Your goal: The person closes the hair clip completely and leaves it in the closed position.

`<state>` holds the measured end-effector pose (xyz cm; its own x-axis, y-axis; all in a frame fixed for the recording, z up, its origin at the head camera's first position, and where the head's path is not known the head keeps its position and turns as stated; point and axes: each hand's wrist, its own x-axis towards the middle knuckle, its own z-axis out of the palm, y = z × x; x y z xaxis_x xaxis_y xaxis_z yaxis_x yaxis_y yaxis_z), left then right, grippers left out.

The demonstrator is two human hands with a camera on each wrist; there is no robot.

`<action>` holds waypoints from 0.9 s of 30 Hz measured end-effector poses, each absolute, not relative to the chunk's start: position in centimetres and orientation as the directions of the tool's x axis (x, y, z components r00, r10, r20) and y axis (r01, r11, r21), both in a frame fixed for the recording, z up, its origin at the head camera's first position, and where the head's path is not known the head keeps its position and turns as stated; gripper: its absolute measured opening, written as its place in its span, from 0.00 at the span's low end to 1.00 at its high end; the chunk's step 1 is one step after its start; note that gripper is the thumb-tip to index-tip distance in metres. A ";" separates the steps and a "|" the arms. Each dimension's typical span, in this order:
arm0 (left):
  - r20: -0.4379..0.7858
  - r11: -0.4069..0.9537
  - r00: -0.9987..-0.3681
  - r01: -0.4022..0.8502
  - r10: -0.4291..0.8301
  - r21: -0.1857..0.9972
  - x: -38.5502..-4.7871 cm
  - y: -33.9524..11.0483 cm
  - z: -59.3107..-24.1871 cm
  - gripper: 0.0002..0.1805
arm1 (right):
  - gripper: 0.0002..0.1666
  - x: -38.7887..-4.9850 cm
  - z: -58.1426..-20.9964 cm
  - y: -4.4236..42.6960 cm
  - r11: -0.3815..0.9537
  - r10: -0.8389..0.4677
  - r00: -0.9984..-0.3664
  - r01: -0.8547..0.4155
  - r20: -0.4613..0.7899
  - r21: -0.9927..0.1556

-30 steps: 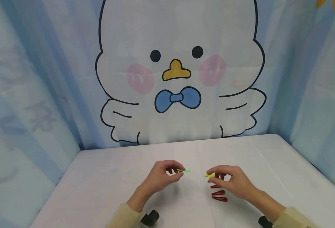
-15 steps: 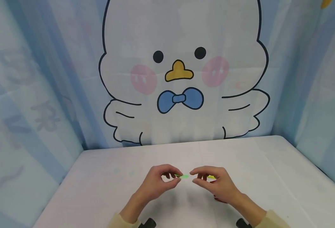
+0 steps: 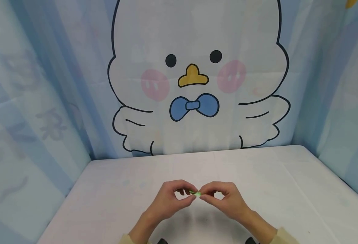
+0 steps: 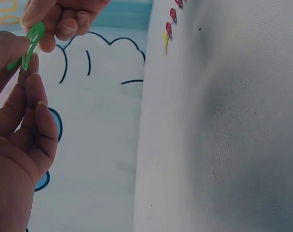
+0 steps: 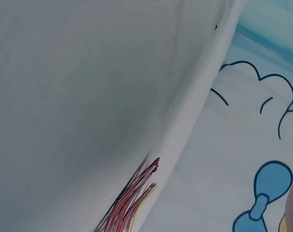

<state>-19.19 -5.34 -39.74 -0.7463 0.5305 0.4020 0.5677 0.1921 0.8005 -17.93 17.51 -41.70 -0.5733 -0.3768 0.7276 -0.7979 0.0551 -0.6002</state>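
Observation:
A green snap hair clip [image 4: 36,33] is held up between both hands above the table. My left hand [image 3: 170,200] pinches one end of it between thumb and forefinger. At the other end, the thumb and forefinger of my right hand [image 3: 227,200] pinch it, fingertips nearly meeting the left ones. Lying in a row on the table are several red hair clips [image 4: 169,31] with a yellow hair clip [image 4: 165,43] at the end; in the head view the right hand and forearm hide them. The right wrist view shows the red clips [image 5: 132,198] smeared by blur.
A white-covered table [image 3: 121,189] spreads beneath both hands. Behind it hangs a curtain [image 3: 194,128] with a cartoon bird, and more blue curtain [image 3: 337,118] closes off the sides.
My right hand has let go of the yellow hair clip by the red ones and moved left to the green clip. The left hand has kept its pinch, shifting slightly nearer.

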 end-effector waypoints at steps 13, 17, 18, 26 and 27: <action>0.439 0.160 -0.745 0.579 0.502 0.799 -19.2 -5.5 -40.0 0.11 | 0.18 -18.0 -41.8 17.5 0.080 -0.353 -0.579 -0.802 0.735 -0.592; 0.490 0.152 -0.721 0.624 0.489 0.766 -19.3 -5.7 -40.4 0.15 | 0.17 -18.1 -41.7 17.6 0.096 -0.337 -0.612 -0.778 0.716 -0.620; 0.503 0.148 -0.714 0.635 0.487 0.759 -19.3 -5.8 -40.5 0.15 | 0.17 -18.0 -41.6 17.6 0.098 -0.333 -0.622 -0.771 0.709 -0.630; 0.564 0.110 -0.671 0.684 0.482 0.721 -19.4 -6.1 -40.9 0.15 | 0.15 -17.5 -41.3 17.4 0.097 -0.299 -0.671 -0.729 0.679 -0.678; 0.568 0.109 -0.668 0.688 0.480 0.717 -19.4 -6.1 -41.0 0.15 | 0.15 -17.5 -41.3 17.4 0.097 -0.298 -0.674 -0.725 0.676 -0.681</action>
<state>-19.43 -6.12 -40.97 -0.6684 0.4797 0.5685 0.6883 0.1090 0.7172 -17.52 17.44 -41.31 -0.6743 -0.2980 0.6756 -0.7255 0.0968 -0.6814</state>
